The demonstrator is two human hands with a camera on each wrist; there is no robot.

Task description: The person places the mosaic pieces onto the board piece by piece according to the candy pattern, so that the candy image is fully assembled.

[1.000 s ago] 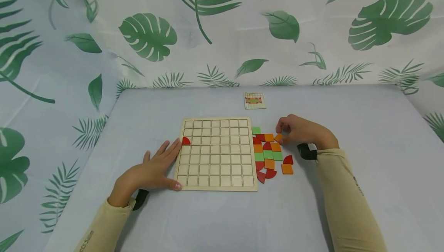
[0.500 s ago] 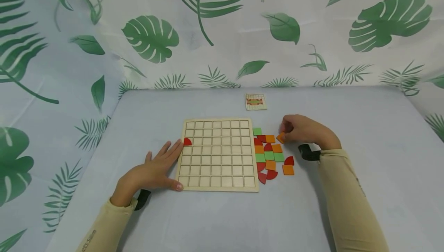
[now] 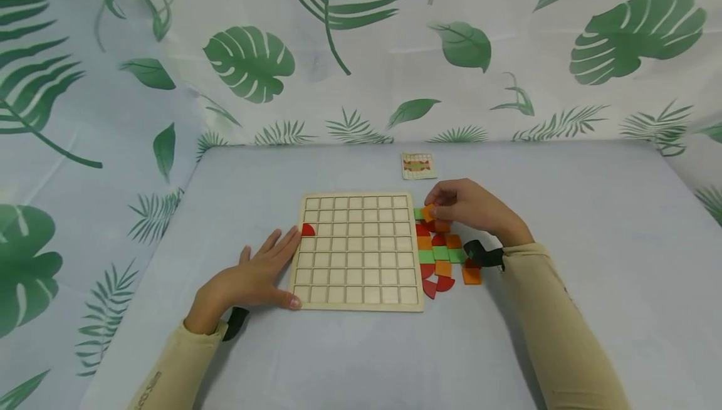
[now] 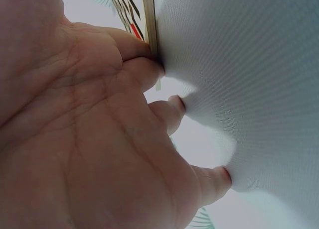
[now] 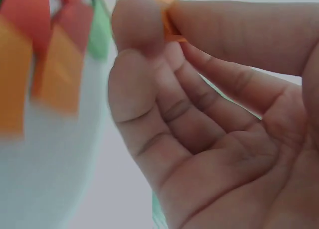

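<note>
A wooden grid board [image 3: 358, 308] lies on the table, with one red quarter-circle tile [image 3: 307, 230] in a cell at its left edge. My left hand [image 3: 256, 281] rests spread at the board's left side, fingertips and thumb touching its edge; in the left wrist view the fingers [image 4: 169, 112] are straight and hold nothing. Between thumb and fingers my right hand [image 3: 470, 206] pinches an orange square tile [image 3: 428, 212], raised over the far end of the loose tiles. The right wrist view shows this orange tile [image 5: 172, 27] partly hidden by the fingertips.
Loose red, orange and green tiles [image 3: 440, 253] lie against the board's right edge, some partly covered by the right hand and wrist. Behind the board is a small pattern card [image 3: 418, 166]. A leaf-printed cloth [image 3: 361, 52] hangs at the table's back.
My right hand has lifted the orange tile from the right side of the pile and moved left with it toward the board. The left hand stays at the board's edge.
</note>
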